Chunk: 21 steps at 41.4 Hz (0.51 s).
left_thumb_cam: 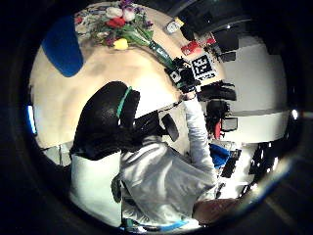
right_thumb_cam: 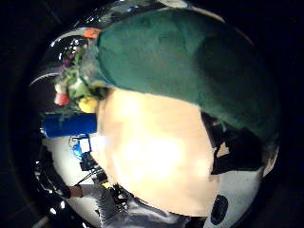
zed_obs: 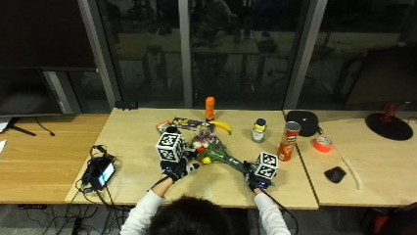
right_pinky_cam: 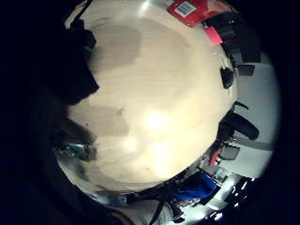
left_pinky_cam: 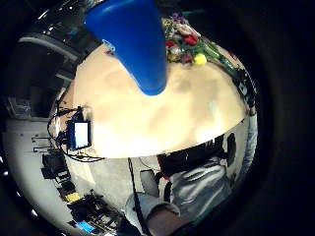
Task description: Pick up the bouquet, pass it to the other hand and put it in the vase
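Observation:
The bouquet lies on the table with its flowers toward the back and its green-wrapped stem pointing to the front right. My right hand is at the stem's end, fingers curled round it. The wrap fills much of the right thumb side view. My left hand rests near the table's front, left of the flowers, fingers relaxed and holding nothing. The vase stands close to that palm, beside the flower heads. In the outside view the vase is hidden.
Behind the bouquet are an orange bottle, a banana and a snack packet. To the right stand a spray can and a chips tube. A screen device with cables lies at the left edge.

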### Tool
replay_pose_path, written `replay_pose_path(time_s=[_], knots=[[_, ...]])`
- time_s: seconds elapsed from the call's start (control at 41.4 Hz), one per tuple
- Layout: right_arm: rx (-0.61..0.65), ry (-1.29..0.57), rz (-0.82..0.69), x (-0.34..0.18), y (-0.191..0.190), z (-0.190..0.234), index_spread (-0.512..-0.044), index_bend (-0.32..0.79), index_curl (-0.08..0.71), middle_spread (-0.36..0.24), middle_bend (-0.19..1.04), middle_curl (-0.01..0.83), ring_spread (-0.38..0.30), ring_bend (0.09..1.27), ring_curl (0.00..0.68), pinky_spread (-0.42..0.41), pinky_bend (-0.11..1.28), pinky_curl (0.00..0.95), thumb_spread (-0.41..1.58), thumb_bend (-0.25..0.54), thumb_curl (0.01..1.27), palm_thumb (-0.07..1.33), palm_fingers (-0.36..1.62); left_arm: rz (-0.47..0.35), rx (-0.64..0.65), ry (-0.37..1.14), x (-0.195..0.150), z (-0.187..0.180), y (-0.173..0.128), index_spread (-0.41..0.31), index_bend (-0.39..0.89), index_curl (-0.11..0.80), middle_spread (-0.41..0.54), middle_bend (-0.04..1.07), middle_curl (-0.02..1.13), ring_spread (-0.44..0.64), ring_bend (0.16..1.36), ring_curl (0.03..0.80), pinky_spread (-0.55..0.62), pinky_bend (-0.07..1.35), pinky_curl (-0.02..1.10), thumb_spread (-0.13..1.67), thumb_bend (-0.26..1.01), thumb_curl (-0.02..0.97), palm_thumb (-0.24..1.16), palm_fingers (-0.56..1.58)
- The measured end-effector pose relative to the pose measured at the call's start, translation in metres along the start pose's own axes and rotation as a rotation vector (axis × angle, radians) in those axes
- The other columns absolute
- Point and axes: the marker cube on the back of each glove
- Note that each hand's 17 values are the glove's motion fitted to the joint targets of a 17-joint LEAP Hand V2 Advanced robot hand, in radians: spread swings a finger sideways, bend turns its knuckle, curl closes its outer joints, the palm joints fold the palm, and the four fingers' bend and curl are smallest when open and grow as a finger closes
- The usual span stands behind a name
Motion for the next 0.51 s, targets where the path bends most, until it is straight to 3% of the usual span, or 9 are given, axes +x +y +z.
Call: replay_pose_path(time_s=[0.048, 0.072, 0.121, 0.145, 0.169, 0.217, 0.29, 0.338, 0.507], knots=[[0.028, -0.019, 0.016, 0.001, 0.0, -0.006, -0.25, 0.41, 0.298, -0.039, 0.26, 0.365, -0.037, 0.45, 0.276, 0.108, 0.38, 0.269, 1.11, 0.08, 0.35, 0.79, 0.72, -0.001, -0.002, 0.002, 0.0, 0.0, -0.001, -0.011, 0.19, 0.399, 0.247, 0.16, 0.27, 0.43, 0.35, 0.247, 0.36, 0.24, 0.33, 1.11, -0.02, 0.318, 0.41, 0.33], [0.034, -0.019, 0.025, 0.002, 0.0, -0.009, -0.233, 0.49, 0.332, -0.051, 0.28, 0.373, -0.051, 0.44, 0.278, 0.1, 0.35, 0.263, 1.11, 0.087, 0.35, 0.81, 0.83, -0.002, -0.003, 0.003, 0.0, 0.0, -0.001, -0.011, 0.19, 0.399, 0.247, 0.16, 0.27, 0.43, 0.35, 0.247, 0.36, 0.24, 0.33, 1.11, -0.02, 0.318, 0.41, 0.33], [0.047, -0.004, 0.037, 0.003, 0.001, -0.016, -0.227, 0.44, 0.318, -0.081, 0.32, 0.382, -0.087, 0.44, 0.27, 0.057, 0.34, 0.253, 1.12, 0.094, 0.36, 0.84, 0.97, -0.004, -0.005, 0.002, 0.0, -0.002, -0.001, -0.011, 0.19, 0.4, 0.247, 0.16, 0.27, 0.43, 0.34, 0.248, 0.36, 0.24, 0.34, 1.11, -0.02, 0.318, 0.41, 0.33], [0.056, 0.005, 0.038, 0.003, 0.002, -0.019, -0.227, 0.35, 0.303, -0.105, 0.33, 0.391, -0.12, 0.5, 0.297, -0.037, 0.46, 0.297, 1.12, 0.101, 0.36, 0.86, 1.18, -0.005, -0.006, 0.001, 0.001, -0.002, 0.0, -0.011, 0.19, 0.4, 0.247, 0.16, 0.27, 0.43, 0.34, 0.249, 0.36, 0.24, 0.34, 1.11, -0.02, 0.318, 0.41, 0.33], [0.067, 0.009, 0.037, 0.003, 0.002, -0.021, -0.231, 0.3, 0.302, -0.123, 0.33, 0.396, -0.139, 0.53, 0.308, -0.092, 0.51, 0.306, 1.12, 0.101, 0.36, 0.87, 1.27, -0.006, -0.007, -0.001, 0.001, -0.003, 0.0, -0.011, 0.19, 0.4, 0.247, 0.16, 0.27, 0.43, 0.34, 0.249, 0.36, 0.24, 0.34, 1.11, -0.02, 0.318, 0.41, 0.33], [0.091, -0.005, 0.035, 0.002, 0.001, -0.023, -0.233, 0.22, 0.311, -0.138, 0.41, 0.435, -0.161, 0.68, 0.369, -0.128, 0.59, 0.347, 1.12, 0.101, 0.36, 0.89, 1.46, -0.005, -0.007, -0.001, 0.002, -0.005, 0.0, -0.011, 0.19, 0.401, 0.247, 0.16, 0.27, 0.43, 0.34, 0.25, 0.36, 0.24, 0.34, 1.11, -0.02, 0.319, 0.41, 0.33], [0.155, -0.064, 0.045, 0.005, -0.011, -0.018, -0.236, 0.21, 0.335, -0.157, 0.44, 0.459, -0.18, 0.73, 0.407, -0.172, 0.64, 0.386, 1.12, 0.091, 0.36, 0.9, 1.43, -0.004, -0.004, 0.001, 0.002, -0.008, 0.0, -0.011, 0.19, 0.401, 0.247, 0.16, 0.27, 0.43, 0.34, 0.251, 0.36, 0.24, 0.34, 1.11, -0.02, 0.319, 0.41, 0.33], [0.201, -0.141, 0.043, 0.005, -0.016, -0.019, -0.238, 0.28, 0.367, -0.163, 0.56, 0.503, -0.183, 0.78, 0.439, -0.175, 0.62, 0.402, 1.06, 0.056, 0.37, 0.89, 1.57, -0.005, -0.006, 0.004, 0.002, -0.011, 0.0, -0.01, 0.19, 0.403, 0.247, 0.16, 0.27, 0.43, 0.34, 0.251, 0.36, 0.24, 0.34, 1.11, -0.02, 0.319, 0.41, 0.34], [0.325, -0.359, 0.152, 0.011, -0.024, -0.034, -0.235, 0.4, 0.434, -0.172, 0.7, 0.562, -0.189, 0.89, 0.498, -0.193, 0.69, 0.458, 0.9, 0.01, 0.43, 0.92, 1.51, 0.011, 0.004, 0.031, 0.005, -0.022, -0.004, -0.01, 0.18, 0.401, 0.244, 0.17, 0.28, 0.43, 0.34, 0.253, 0.36, 0.23, 0.34, 1.11, -0.02, 0.32, 0.41, 0.35]])
